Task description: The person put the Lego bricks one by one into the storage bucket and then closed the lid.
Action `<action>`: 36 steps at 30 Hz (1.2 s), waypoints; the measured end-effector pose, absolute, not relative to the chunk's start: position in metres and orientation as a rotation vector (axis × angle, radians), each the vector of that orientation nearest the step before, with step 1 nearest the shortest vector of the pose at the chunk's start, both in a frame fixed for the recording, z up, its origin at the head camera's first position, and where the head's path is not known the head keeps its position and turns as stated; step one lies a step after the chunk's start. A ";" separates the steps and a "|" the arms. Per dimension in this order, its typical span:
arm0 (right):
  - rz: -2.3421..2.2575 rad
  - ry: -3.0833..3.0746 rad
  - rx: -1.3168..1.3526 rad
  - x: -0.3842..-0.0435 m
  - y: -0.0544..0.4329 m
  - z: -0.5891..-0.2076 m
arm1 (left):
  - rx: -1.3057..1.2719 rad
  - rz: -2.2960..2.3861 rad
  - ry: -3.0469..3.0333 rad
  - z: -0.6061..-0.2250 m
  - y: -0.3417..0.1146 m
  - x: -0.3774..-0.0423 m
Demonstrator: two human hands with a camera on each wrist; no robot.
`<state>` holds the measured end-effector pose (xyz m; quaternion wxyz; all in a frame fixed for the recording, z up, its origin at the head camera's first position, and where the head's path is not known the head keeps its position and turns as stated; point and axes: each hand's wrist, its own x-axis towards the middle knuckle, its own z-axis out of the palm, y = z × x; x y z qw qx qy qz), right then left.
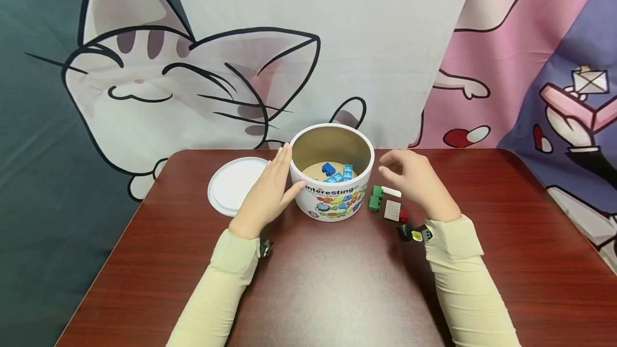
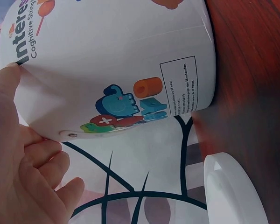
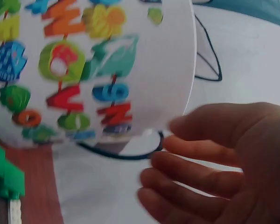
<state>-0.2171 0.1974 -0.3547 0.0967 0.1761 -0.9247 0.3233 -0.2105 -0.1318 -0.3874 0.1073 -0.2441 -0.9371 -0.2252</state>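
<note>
A white round bucket [image 1: 332, 202] with printed letters and pictures stands uncovered on the table. Inside, several blue toy bricks [image 1: 347, 171] lie on its bottom. My left hand [image 1: 265, 194] rests along the bucket's left side, fingers straight, with the thumb [image 2: 7, 79] on its front. To the right of the bucket my right hand [image 1: 418, 183] hovers, fingers loosely bent and holding nothing. Below and left of that hand lie green bricks [image 1: 375, 198], a white brick [image 1: 391, 191], a pale grey studded brick [image 1: 392, 210] and a red brick [image 1: 404, 216].
A white round lid [image 1: 231, 189] lies left of the bucket, partly behind my left hand. The reddish-brown table [image 1: 318, 283] ends at a back edge just behind the bucket. A cloth backdrop with a cartoon cat [image 1: 140, 122] hangs beyond it.
</note>
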 end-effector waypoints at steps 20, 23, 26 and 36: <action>0.761 -2.951 0.803 -0.213 0.221 -0.385 | -0.722 -0.661 -2.742 -0.393 -0.131 -0.211; 0.694 -2.971 0.856 -0.209 0.228 -0.389 | -0.727 -0.666 -2.740 -0.393 -0.131 -0.211; 0.645 -2.986 0.868 -0.205 0.233 -0.392 | -0.729 -0.669 -2.733 -0.394 -0.131 -0.211; 0.575 -3.012 0.870 -0.196 0.245 -0.402 | -0.727 -0.673 -2.725 -0.393 -0.133 -0.212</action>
